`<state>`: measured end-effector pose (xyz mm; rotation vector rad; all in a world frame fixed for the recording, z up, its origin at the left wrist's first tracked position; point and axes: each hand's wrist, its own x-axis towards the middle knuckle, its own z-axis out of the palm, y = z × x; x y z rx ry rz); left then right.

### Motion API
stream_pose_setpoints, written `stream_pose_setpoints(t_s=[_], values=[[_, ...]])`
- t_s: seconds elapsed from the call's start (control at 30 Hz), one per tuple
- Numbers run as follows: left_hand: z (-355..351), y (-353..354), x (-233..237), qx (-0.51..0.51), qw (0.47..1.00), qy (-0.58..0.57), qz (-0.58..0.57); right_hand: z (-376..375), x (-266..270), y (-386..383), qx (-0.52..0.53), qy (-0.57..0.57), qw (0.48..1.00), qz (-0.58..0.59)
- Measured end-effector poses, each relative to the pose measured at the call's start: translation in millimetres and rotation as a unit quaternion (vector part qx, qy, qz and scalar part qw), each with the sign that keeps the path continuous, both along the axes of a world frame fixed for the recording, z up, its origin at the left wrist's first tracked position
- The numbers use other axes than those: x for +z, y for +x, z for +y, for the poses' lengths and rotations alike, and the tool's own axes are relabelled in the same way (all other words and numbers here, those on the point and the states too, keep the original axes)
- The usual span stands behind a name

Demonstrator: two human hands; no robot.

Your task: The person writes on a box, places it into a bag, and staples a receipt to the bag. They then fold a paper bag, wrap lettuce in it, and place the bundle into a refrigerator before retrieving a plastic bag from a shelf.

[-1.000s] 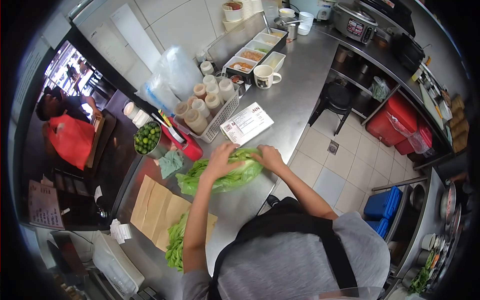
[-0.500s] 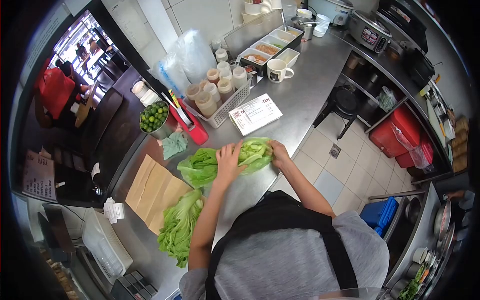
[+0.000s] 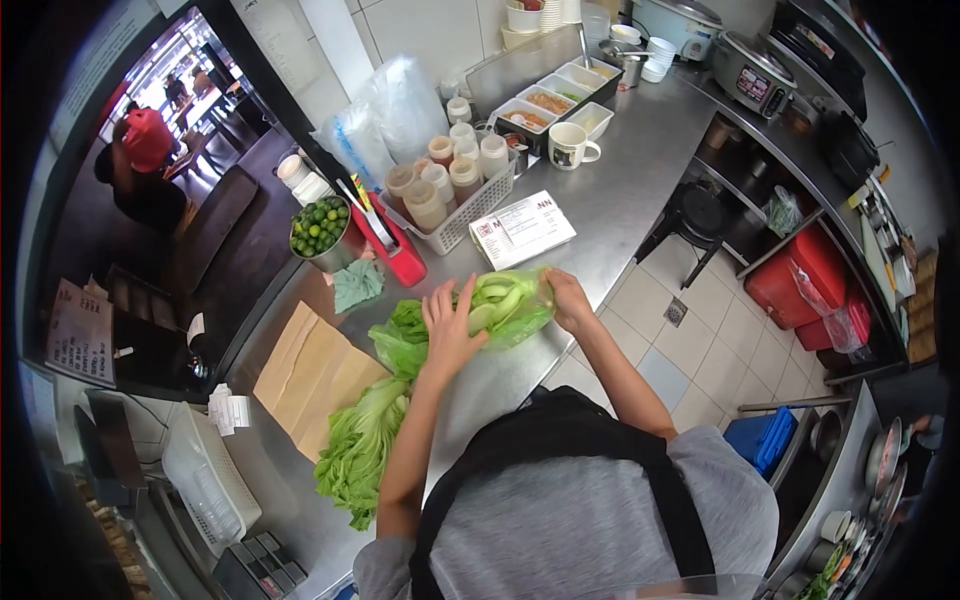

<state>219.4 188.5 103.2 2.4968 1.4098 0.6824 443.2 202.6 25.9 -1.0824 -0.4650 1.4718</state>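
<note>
A bunch of leafy greens [image 3: 493, 308], pale stalks toward the right, lies in a thin, clear green plastic bag [image 3: 527, 325] on the steel counter. My left hand [image 3: 452, 328] rests over the leafy part with its fingers spread. At the stalk end, my right hand [image 3: 572, 302] is closed on the edge of the plastic bag. Left of my left forearm, a loose head of lettuce [image 3: 362, 450] lies partly over a sheet of brown paper [image 3: 312, 375].
Behind the bag are a white box [image 3: 523, 228], a basket [image 3: 452, 228] of sauce bottles, a red tape dispenser [image 3: 398, 255] and a green cloth [image 3: 357, 285]. A pot of limes [image 3: 320, 229] and a mug [image 3: 572, 147] stand farther back. A black stool [image 3: 695, 212] is on the floor.
My left hand's fingers have lifted and spread more over the greens. My right hand stays at the bag's end, and more of the pale stalks shows. The camera view has shifted slightly.
</note>
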Motion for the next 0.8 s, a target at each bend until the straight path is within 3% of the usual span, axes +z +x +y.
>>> stream_pose_setpoints(t_s=[0.13,0.23,0.3,0.47,0.5,0.53,0.6,0.63,0.7,0.73,0.8], values=[[-28,11,18,0.068,0.997,0.042,-0.002,0,37,-6,0.092,-0.019,0.968,0.231],[-26,1,15,-0.01,0.973,-0.043,-0.226,6,37,-18,0.192,-0.014,0.887,0.419],[-31,-3,27,-0.026,0.96,-0.035,-0.276,5,44,-44,0.223,-0.039,0.846,0.482],[-37,-22,28,-0.033,0.91,-0.024,-0.412,-8,88,-95,0.274,-0.076,0.812,0.51],[-39,-26,22,-0.019,0.867,-0.064,-0.495,-7,89,-103,0.304,-0.074,0.79,0.527],[-37,-34,18,-0.025,0.867,-0.043,-0.496,-5,91,-112,0.333,-0.073,0.767,0.544],[-31,-54,13,-0.034,0.865,0.0,-0.5,0,96,-127,0.338,-0.068,0.768,0.54],[-29,-62,10,-0.026,0.835,0.005,-0.549,5,97,-135,0.347,-0.063,0.753,0.556],[-37,-72,7,-0.004,0.712,-0.008,-0.703,10,105,-145,0.359,-0.032,0.734,0.575],[-41,-77,8,0.004,0.638,-0.011,-0.77,11,114,-146,0.324,-0.036,0.777,0.539],[-51,-104,1,0.024,0.585,0.021,-0.811,16,126,-146,0.25,-0.041,0.853,0.456]])
